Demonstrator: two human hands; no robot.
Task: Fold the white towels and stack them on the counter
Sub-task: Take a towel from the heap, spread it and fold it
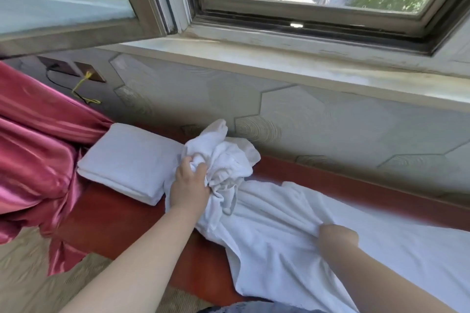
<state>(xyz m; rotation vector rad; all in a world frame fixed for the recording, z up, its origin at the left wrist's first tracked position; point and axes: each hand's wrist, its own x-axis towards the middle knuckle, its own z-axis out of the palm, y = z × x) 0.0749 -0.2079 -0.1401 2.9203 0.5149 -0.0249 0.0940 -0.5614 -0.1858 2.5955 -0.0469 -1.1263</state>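
Note:
A crumpled white towel [267, 216] lies stretched across the red-brown counter [114, 213]. My left hand [189, 184] grips its bunched upper end, lifted slightly beside the wall. My right hand [338, 235] pinches a fold of the same towel lower down on the right; its fingertips are hidden in the cloth. A neatly folded white towel [127, 160] sits on the counter to the left of my left hand. More white cloth [419, 249] spreads flat over the counter at the right.
A pink satin curtain [33, 155] hangs at the left, touching the folded towel's corner. A tiled wall [318, 122] and window sill [279, 63] rise directly behind the counter. Wall sockets with a black and a yellow cable [84, 86] sit at the upper left. Beige carpet [23, 274] lies below.

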